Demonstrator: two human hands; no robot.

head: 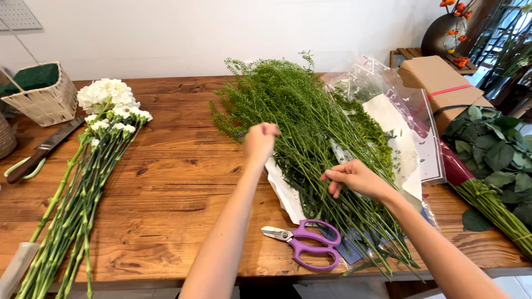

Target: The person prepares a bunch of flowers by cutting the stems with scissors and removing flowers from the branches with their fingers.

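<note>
A large bunch of feathery green stems lies on white and clear wrapping across the middle of the wooden table. My left hand is raised over the bunch's left side with its fingers closed, seemingly pinching a thin stem. My right hand rests on the lower stems, fingers curled around a few of them. Purple-handled scissors lie shut on the table just below my hands.
White carnations on long green stems lie at the left. A woven basket with green foam and a knife sit far left. Leafy branches, a brown box and a dark vase are at right.
</note>
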